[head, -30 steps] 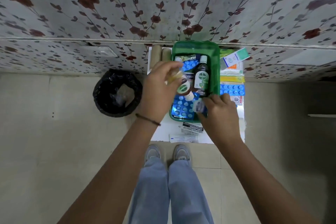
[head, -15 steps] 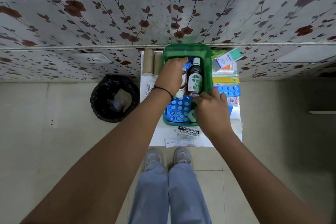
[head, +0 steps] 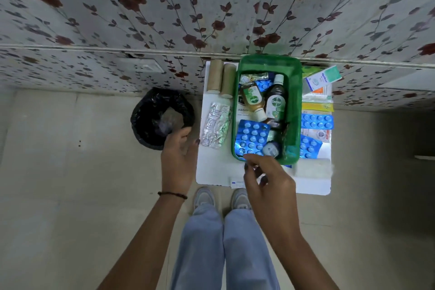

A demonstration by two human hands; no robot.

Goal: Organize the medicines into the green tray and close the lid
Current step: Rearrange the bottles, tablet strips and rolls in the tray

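The green tray (head: pixel 294 110) stands on a small white table (head: pixel 219 172) against the wall. Inside lie a dark Dettol bottle (head: pixel 275 101), a smaller amber Dettol bottle (head: pixel 253 100), a blue blister pack (head: pixel 251 138), a small round jar (head: pixel 271 148) and a foil sachet (head: pixel 253 77). My left hand (head: pixel 180 160) hovers open, left of the table, holding nothing. My right hand (head: pixel 268 181) is just below the tray's near rim, fingers curled over a small box on the table; whether it grips the box is unclear.
Loose on the table: a silver blister strip (head: pixel 215 128) and two beige rolls (head: pixel 221 77) left of the tray, blue blister packs (head: pixel 316 121), sachets and a white-green box (head: pixel 323 79) to its right. A black-lined bin (head: pixel 162 117) stands on the floor at left.
My left hand has left the tray, the amber bottle now lying inside, and moved down-left off the table. My right hand has drawn back from the tray to the table's front.
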